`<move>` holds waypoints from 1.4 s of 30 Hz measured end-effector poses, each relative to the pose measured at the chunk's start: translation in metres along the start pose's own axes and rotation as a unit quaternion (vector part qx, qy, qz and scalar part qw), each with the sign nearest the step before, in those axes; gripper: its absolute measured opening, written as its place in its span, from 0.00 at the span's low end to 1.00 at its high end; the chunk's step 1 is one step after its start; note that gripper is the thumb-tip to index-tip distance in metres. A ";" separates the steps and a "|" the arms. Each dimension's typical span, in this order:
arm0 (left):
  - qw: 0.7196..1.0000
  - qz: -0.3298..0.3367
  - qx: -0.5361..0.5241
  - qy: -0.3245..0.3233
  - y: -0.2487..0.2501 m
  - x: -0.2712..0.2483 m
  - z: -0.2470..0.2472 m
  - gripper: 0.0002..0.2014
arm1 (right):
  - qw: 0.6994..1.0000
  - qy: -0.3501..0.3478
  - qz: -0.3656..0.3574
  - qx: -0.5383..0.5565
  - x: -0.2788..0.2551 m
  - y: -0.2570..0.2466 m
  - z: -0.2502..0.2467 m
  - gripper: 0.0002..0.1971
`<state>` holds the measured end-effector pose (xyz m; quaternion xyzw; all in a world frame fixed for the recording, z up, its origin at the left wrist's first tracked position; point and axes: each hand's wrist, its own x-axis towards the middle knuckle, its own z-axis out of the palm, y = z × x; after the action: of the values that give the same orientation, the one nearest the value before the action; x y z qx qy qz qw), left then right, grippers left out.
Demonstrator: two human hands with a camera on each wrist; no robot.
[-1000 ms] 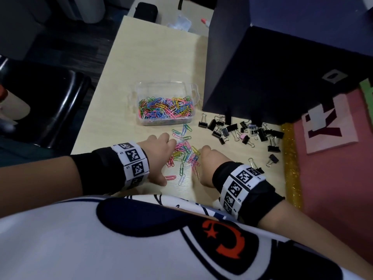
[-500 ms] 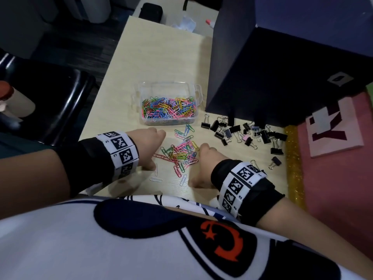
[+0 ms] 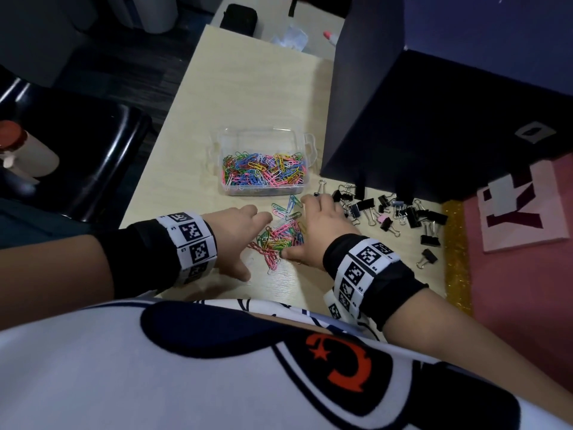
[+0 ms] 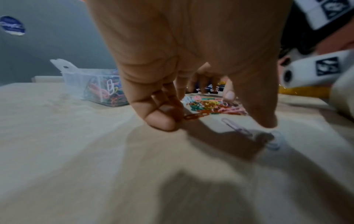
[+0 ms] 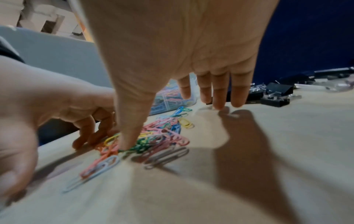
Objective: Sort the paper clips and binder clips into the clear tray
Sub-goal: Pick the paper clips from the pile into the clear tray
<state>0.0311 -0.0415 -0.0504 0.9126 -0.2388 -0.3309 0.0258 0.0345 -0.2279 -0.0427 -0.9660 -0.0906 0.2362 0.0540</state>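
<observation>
On the far left sits a black chair (image 3: 102, 156), off the wooden table (image 3: 248, 88). The left hand (image 3: 235, 234) rests at the 9 o'clock side of the loose paper clip pile (image 3: 279, 237). Its fingers are curled down onto the table and touch an orange clip (image 4: 193, 116) at the pile's edge; I cannot tell if they pinch it. A pale clip (image 4: 235, 126) lies alone by the thumb.

The pile lies between both hands, so both are just as near. The pile is long from 7 o'clock to 1 o'clock. The clear tray (image 3: 263, 135), already full of paper clips, sits at 12 o'clock from the pile, close by. Nothing stands in the way.

The right hand (image 3: 319, 228) is at the 3 o'clock side, fingers (image 5: 218, 94) straight and spread, tips on the table, thumb pressing into the clips. It holds nothing.

I think the hands should squeeze together and scoop.

Farther right lie the black binder clips (image 3: 403, 212), still out of the tray, under a big dark box (image 3: 434, 135).
</observation>
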 end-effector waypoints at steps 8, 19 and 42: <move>1.000 -0.008 0.001 0.029 0.001 0.008 -0.013 0.22 | 0.994 -0.027 -0.106 0.000 0.008 -0.006 -0.001 0.31; 0.997 0.014 0.016 0.070 -0.005 0.010 -0.017 0.10 | 0.995 -0.021 -0.091 0.043 0.013 -0.005 -0.010 0.15; 0.953 0.056 0.045 0.296 -0.039 0.006 -0.023 0.06 | 0.980 0.112 -0.062 0.150 0.029 -0.008 -0.047 0.12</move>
<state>0.0655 -0.0122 -0.0440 0.9549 -0.2861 -0.0331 0.0724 0.0801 -0.2175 -0.0131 -0.9597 -0.1073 0.1338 0.2225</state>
